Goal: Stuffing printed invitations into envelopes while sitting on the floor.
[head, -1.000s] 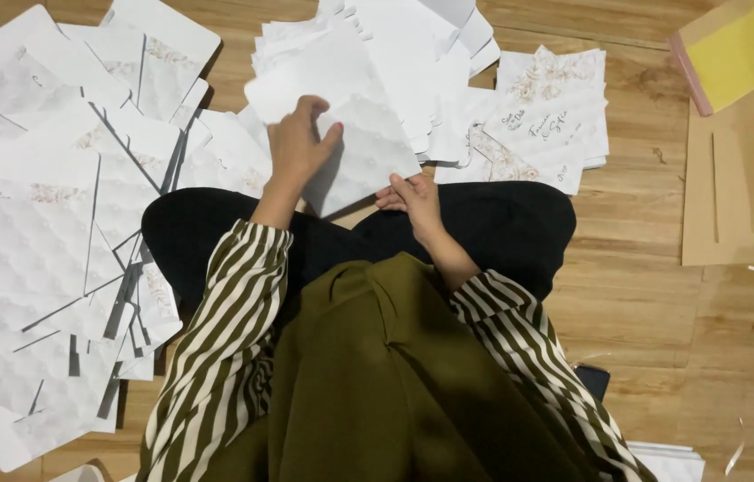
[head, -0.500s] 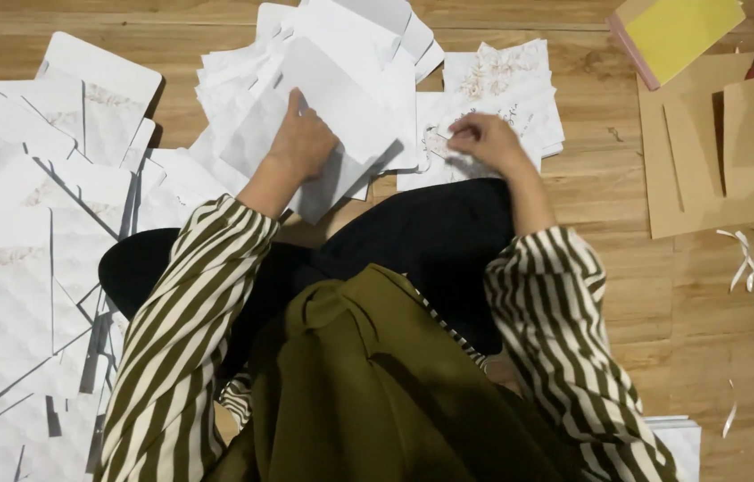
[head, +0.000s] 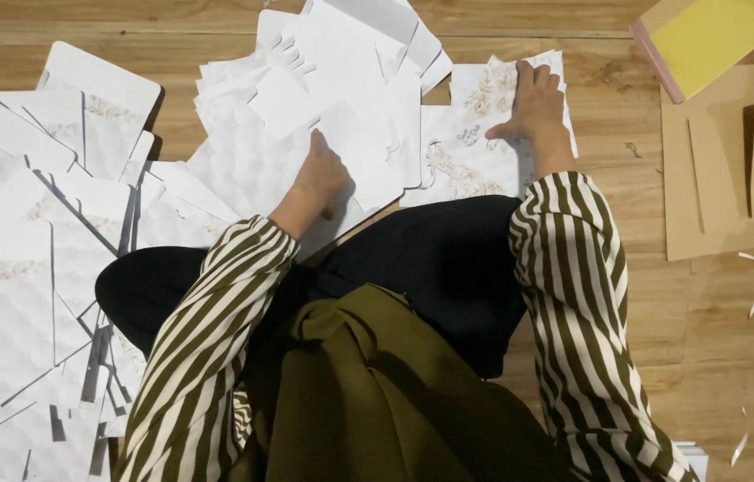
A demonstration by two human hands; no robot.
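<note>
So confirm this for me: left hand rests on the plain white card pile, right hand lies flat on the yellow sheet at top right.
One thing is wrong. The right hand lies on a white sheet with a floral print, not on the yellow sheet, which sits untouched at the top right. The head view shows this. The left hand does rest on the plain white card pile.

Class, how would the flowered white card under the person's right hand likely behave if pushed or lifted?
The flowered card lies flat under the right hand, so it is probably thin, light and slightly bendy. Resting on other cards on the wooden floor, it would likely slide easily.
</note>
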